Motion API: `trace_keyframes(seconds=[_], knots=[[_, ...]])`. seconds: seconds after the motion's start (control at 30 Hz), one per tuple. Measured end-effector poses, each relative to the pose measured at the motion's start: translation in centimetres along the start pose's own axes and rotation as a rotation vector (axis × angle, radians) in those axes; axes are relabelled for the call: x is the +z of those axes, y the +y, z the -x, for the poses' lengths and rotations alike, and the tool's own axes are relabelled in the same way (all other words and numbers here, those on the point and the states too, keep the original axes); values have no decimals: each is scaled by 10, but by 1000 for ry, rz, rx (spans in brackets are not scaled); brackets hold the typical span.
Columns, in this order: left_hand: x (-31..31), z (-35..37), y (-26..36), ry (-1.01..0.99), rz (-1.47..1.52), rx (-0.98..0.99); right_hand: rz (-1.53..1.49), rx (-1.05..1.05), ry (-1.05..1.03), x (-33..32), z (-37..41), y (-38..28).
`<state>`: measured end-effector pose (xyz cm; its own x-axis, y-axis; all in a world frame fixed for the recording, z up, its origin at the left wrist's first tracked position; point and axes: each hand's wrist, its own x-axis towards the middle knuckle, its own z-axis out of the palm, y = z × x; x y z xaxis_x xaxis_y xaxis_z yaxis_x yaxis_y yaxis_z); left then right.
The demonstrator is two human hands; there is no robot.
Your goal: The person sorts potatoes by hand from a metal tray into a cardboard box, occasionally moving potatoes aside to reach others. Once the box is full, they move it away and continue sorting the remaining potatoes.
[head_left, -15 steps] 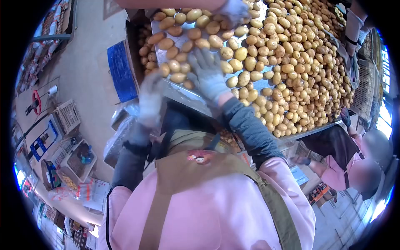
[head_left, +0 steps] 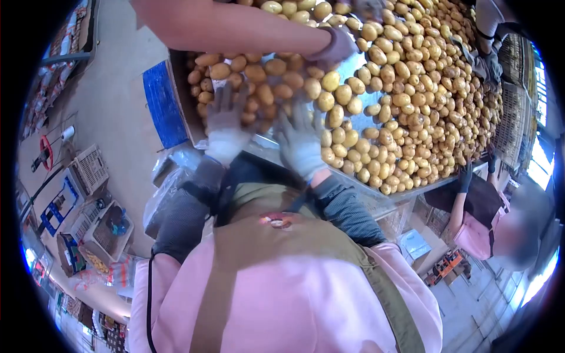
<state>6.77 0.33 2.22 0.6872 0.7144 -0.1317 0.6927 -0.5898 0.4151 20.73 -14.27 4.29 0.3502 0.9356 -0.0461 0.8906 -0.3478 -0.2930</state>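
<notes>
My left hand, in a pale work glove, lies with its fingers stretched out over potatoes near the left end of the metal table. Beside it, my right hand, gloved too, is at the table's near edge with fingers spread against potatoes. Loose potatoes lie in front of both hands, some blurred. Neither hand is closed round a potato. A large heap of potatoes covers the table to the right.
A co-worker's bare forearm reaches across from the top left, its gloved hand over the potatoes. Another person stands at the right. A blue panel borders the table's left end; plastic crates stand lower left.
My left hand has come forward onto the potatoes, while my right hand has drawn back towards the table edge. The co-worker's arm reaches further in, and potatoes have shifted left.
</notes>
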Motion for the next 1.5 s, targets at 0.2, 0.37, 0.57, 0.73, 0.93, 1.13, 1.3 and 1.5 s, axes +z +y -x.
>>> trace_keyframes(seconds=[0.2, 0.37, 0.57, 0.73, 0.93, 1.13, 1.3, 1.5], knots=[[-2, -16, -35, 228, 143, 1, -90, 30, 118, -7, -27, 54], [-10, 3, -6, 212, 268, 182, 203, 131, -25, 22, -92, 94], [-5, 26, 43, -246, 1208, -293, -391, 247, -1, -27, -46, 27], [0, 34, 41, -513, 1307, -556, -273, 55, 253, -28, 18, 41], [-10, 36, 72, -524, 1306, -491, 180, 133, -99, -32, -76, 159], [-17, 31, 77, -501, 1333, -427, -336, 426, 246, -91, -6, 158], [-5, 28, 89, -602, 1147, -385, 51, 443, -161, -27, 54, 113], [6, -5, 145, -674, 1088, -133, -819, 731, 110, -66, 67, 109]])
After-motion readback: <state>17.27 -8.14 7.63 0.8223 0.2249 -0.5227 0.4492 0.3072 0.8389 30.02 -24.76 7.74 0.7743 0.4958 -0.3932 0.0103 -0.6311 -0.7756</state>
